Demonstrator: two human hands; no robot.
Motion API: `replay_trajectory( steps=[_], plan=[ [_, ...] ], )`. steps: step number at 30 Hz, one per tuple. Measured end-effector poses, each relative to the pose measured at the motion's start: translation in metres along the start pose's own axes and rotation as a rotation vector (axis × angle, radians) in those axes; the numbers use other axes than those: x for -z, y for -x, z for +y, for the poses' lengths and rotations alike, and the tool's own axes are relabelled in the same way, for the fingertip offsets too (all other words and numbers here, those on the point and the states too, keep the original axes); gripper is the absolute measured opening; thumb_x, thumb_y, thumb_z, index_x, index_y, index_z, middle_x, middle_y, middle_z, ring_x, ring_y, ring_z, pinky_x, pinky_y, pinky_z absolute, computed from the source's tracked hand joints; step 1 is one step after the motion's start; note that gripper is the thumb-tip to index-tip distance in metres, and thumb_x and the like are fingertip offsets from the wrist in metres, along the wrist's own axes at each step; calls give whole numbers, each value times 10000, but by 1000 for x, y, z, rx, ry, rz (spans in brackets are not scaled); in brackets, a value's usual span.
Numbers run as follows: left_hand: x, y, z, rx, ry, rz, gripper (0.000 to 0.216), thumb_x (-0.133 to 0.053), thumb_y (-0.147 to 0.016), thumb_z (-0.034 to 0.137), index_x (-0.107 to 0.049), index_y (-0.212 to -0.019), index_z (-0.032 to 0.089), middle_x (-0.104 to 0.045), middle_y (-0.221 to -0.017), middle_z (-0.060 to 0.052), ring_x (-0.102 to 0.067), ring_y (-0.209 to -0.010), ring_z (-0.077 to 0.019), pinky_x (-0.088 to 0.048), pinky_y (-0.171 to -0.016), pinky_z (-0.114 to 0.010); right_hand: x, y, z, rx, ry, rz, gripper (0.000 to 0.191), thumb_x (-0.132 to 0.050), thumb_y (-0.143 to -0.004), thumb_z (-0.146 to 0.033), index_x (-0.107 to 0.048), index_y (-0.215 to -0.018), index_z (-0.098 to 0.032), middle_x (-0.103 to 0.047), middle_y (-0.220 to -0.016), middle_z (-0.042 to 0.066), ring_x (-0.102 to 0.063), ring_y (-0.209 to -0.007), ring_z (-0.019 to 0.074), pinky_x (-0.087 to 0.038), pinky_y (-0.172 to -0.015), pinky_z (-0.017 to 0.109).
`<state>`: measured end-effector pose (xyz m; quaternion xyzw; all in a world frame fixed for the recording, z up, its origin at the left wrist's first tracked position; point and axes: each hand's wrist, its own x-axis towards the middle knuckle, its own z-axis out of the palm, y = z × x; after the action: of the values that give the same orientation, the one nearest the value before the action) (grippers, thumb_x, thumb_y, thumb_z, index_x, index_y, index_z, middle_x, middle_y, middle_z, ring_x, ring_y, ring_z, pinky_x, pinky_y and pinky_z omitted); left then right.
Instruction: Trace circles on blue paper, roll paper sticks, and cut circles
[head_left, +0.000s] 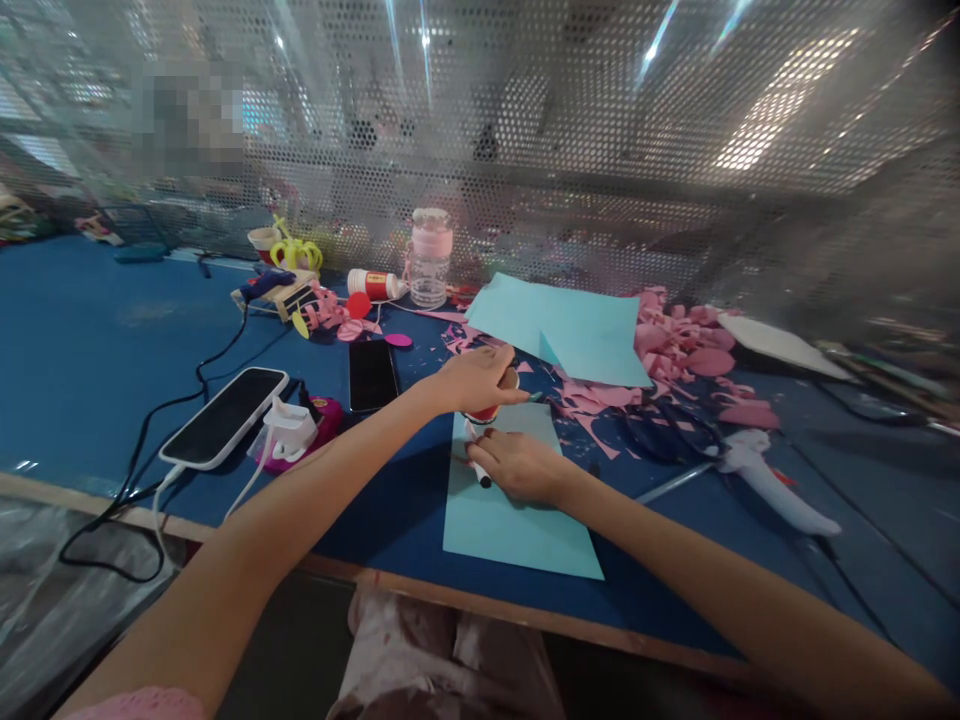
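Note:
My left hand (480, 380) is closed around a small red-and-white paper cup (484, 413), which it holds against the far end of a light-blue sheet of paper (517, 535). Most of the cup is hidden by my fingers. Just nearer to me, my right hand (521, 465) grips a white marker pen (480, 470) with a black end pointing towards me. The pen's other end is at the cup's near edge, and its tip cannot be made out. My right hand rests on the sheet.
More light-blue sheets (592, 325) lie behind my hands, beside pink paper scraps (686, 340). A glue gun (772, 485) and dark-handled scissors (667, 430) are at right. Two phones (225, 418) (373, 375), a charger (292, 425) and cables occupy the left. A bottle (431, 258) stands behind.

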<state>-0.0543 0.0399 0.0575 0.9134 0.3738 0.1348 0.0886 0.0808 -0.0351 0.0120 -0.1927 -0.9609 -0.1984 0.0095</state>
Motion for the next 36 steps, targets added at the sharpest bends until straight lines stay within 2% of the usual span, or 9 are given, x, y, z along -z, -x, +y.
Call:
replay_trajectory(
  steps=[7, 13, 18, 21, 23, 25, 28, 32, 36],
  plan=[
    [-5, -1, -3, -9, -14, 20, 473, -416, -809, 571, -402, -1033, 155, -564, -1039, -125, -520, -1019, -268, -398, -796, -343, -4, 22, 11, 58, -91, 168, 213, -304, -913, -145, -512, -915, -98, -526, -688, 47, -476, -651, 145, -360, -537, 253],
    [0, 1, 2, 4, 15, 7, 401, -440, -812, 532, -412, -982, 169, -572, -1024, -118, -530, -1010, -267, -402, -789, -342, -8, 36, 15, 41, -117, 147, 193, -319, -901, -135, -510, -919, -106, -531, -717, 57, -480, -680, 151, -378, -556, 258],
    [1, 1, 3, 5, 31, 7, 368, -459, -811, 502, -402, -964, 172, -567, -1031, -118, -525, -1023, -270, -402, -788, -340, -8, 42, 18, 21, -164, 249, 209, -309, -898, -144, -515, -883, -122, -554, -684, 53, -488, -634, 152, -381, -534, 256],
    [0, 2, 4, 4, 50, 12, 364, -467, -807, 495, -391, -961, 174, -570, -1011, -119, -535, -1004, -275, -410, -769, -340, -7, 47, 19, 27, -212, 309, 207, -307, -896, -169, -507, -929, -127, -580, -693, 62, -513, -629, 156, -388, -521, 260],
    [1, 3, 6, 16, 80, 18, 375, -487, -793, 493, -379, -964, 176, -577, -976, -112, -555, -954, -267, -421, -741, -334, -8, 51, 20, -42, -279, 393, 195, -320, -894, -183, -491, -974, -136, -604, -724, 70, -542, -650, 154, -415, -544, 263],
    [4, 2, 8, 57, 104, 44, 412, -525, -766, 489, -364, -977, 175, -579, -952, -106, -572, -904, -259, -431, -717, -329, -10, 55, 20, -183, -348, 539, 180, -335, -897, -202, -479, -994, -154, -629, -770, 80, -579, -700, 154, -450, -592, 271],
    [11, -1, 4, 181, 51, 205, 480, -574, -736, 443, -332, -1036, 156, -559, -1011, -134, -560, -957, -277, -432, -757, -346, -15, 57, 20, -458, -410, 726, 198, -323, -908, -243, -494, -975, -170, -647, -832, 97, -612, -745, 163, -479, -643, 294],
    [14, -1, -17, 370, -96, 485, 592, -606, -723, 385, -273, -1123, 103, -478, -1152, -216, -449, -1144, -322, -378, -896, -382, -15, 55, 23, -743, -564, 777, 281, -321, -906, -355, -535, -928, -175, -621, -715, 58, -577, -553, 144, -481, -577, 298],
    [4, 4, -40, 434, -111, 504, 575, -610, -729, 377, -284, -1110, 95, -515, -1103, -215, -501, -1088, -318, -394, -884, -383, -10, 47, 29, -892, -962, 883, 324, -383, -874, -449, -534, -874, -163, -532, -545, -15, -498, -424, 111, -433, -434, 244]
  ],
)
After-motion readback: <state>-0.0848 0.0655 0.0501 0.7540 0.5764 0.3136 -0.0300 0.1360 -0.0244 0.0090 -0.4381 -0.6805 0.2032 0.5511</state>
